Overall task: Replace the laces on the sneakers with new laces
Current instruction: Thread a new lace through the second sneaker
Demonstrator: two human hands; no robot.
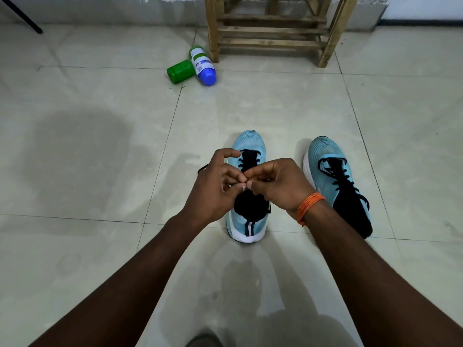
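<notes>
Floor left wide open; right sneaker close right; bottles, stool well ahead.

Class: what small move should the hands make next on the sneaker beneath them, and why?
Probably pull the black lace through the next eyelet: left hand and right hand seem to pinch it over the light blue knit sneaker, visibly laced only near the toe.

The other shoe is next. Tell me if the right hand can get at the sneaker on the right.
Probably yes. The sneaker on the right lies just beside the right hand, uncovered, nothing between them. The hand must first release the lace it seems to pinch.
</notes>
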